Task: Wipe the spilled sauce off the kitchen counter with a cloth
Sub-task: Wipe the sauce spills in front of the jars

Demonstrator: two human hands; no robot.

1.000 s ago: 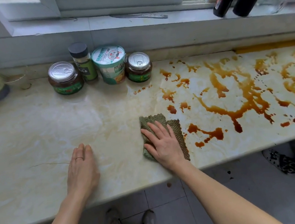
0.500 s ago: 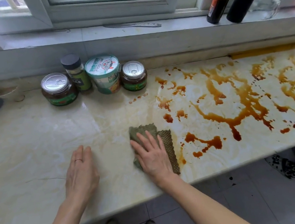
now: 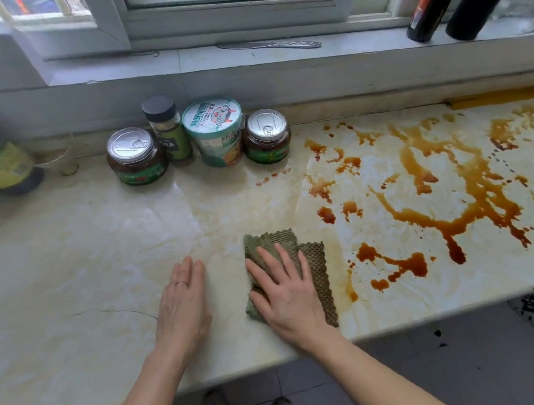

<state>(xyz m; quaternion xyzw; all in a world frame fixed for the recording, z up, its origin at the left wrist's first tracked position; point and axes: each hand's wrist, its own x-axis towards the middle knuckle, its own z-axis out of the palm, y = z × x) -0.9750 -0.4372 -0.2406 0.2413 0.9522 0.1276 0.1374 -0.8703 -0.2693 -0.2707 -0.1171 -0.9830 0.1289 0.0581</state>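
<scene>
Head view has your right hand (image 3: pixel 287 297) laid flat on the cloth (image 3: pixel 315 263), fingers straight and a little spread, palm pressing down rather than pinching. That is a sensible hold for wiping, since the whole palm loads the fabric against the counter (image 3: pixel 64 261). Your left hand (image 3: pixel 184 303) rests just beside it, to its left and not touching the cloth, flat on bare stone with the fingers together and holding nothing. I judge it is there as a brace while you lean in.

The cloth is folded into a rough oblong. Its long axis runs from the counter's front edge, by your wrist, out toward the window wall, leaning slightly left at the far end in line with your fingers. The greener fold shows past your fingertips; the browner honeycomb layer sticks out on the right of your hand.

The sauce (image 3: pixel 462 212) lies wholly to the right of your right hand. A thin streak sits just beside the cloth's right edge and the heavy trails are further out. With the long side facing the spill, a sideways sweep to the right would likely cover the widest strip. Most of the spill looks unwiped.
</scene>
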